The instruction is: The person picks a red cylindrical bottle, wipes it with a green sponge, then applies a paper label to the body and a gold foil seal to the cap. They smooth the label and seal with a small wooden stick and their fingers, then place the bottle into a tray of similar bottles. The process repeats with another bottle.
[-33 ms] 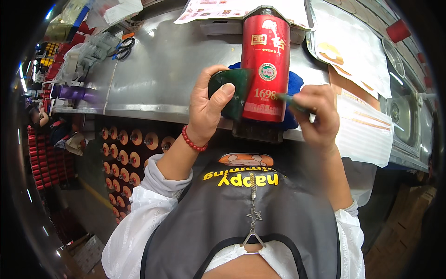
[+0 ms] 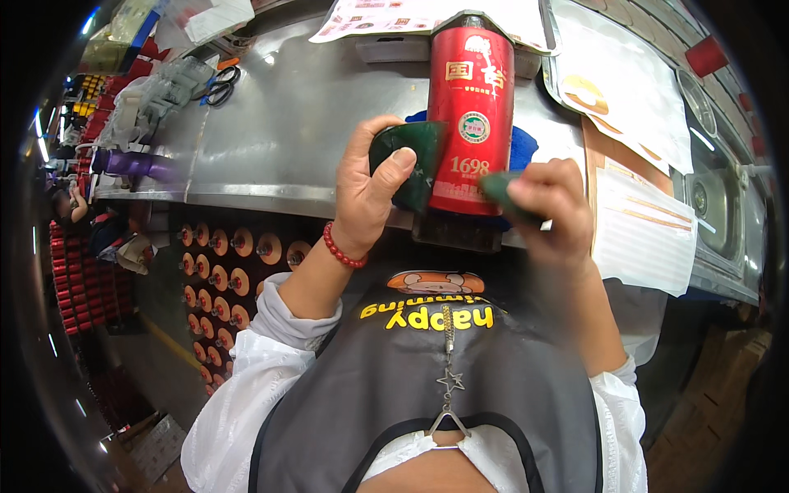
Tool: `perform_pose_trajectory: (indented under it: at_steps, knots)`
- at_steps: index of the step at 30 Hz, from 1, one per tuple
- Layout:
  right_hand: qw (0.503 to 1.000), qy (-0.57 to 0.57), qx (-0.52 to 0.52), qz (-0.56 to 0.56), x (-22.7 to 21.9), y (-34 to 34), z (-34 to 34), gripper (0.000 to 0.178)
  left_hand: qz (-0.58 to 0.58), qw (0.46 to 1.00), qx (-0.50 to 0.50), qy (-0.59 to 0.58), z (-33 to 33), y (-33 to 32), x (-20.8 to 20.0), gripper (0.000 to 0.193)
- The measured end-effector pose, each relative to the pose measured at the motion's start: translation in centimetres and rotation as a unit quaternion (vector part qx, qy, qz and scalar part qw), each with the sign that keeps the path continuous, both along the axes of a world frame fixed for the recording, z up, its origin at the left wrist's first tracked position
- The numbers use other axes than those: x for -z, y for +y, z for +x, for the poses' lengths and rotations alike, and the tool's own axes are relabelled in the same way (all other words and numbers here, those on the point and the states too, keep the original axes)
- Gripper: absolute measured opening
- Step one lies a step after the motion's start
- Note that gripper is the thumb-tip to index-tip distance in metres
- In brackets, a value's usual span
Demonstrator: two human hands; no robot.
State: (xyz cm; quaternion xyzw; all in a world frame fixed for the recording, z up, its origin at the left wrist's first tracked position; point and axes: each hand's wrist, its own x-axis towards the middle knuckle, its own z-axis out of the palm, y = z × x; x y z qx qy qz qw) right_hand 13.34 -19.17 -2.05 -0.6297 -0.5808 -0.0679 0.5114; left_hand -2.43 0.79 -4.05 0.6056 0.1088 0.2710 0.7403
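Observation:
A red bottle (image 2: 472,90) with gold lettering and a round pale label lies with its neck pointing away from me. A blue cloth (image 2: 523,148) is under it, at the table's near edge. My left hand (image 2: 376,177) is closed on a dark green, flat scraper-like piece (image 2: 415,168), held against the bottle's left side. At the lower right of the bottle, my right hand (image 2: 552,205) pinches a smaller green scraper (image 2: 500,194) over the printed lower part. Motion blurs this hand slightly.
On the metal table (image 2: 279,123), black scissors (image 2: 220,86) lie at the far left near clear plastic packaging (image 2: 173,86). Printed label sheets (image 2: 378,18) rest beyond the bottle. White sheets (image 2: 641,222) lie to the right, near a sink (image 2: 713,205). Red-and-tan round pieces (image 2: 238,279) stand in rows below left.
My right hand has shifted slightly down, turning the small green scraper so that its broad face shows against the bottle. My left hand and the bottle stay put.

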Motion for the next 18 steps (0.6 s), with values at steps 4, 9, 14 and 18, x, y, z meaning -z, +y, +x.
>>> perform_pose_trajectory:
  at_steps: [4, 9, 14, 18]
  knots:
    - [0.989, -0.001, -0.130, -0.076, -1.6, -1.7, 0.2, 0.034, -0.032, 0.999, -0.031, -0.004, 0.4, -0.8, 0.0, 0.033]
    - [0.998, 0.046, -0.032, -0.004, -0.6, -0.2, -0.1, 0.037, -0.040, 0.999, -0.010, 0.000, 0.5, -0.7, -0.3, 0.034]
    - [0.987, 0.011, -0.117, -0.108, -2.9, -1.6, -0.1, 0.027, 0.089, 0.996, 0.010, 0.025, -0.5, 0.0, -1.4, 0.032]
    - [0.977, 0.092, -0.116, -0.156, -4.5, 1.1, 2.3, 0.020, 0.389, 0.917, 0.087, 0.020, 0.9, 2.3, -5.9, 0.026]
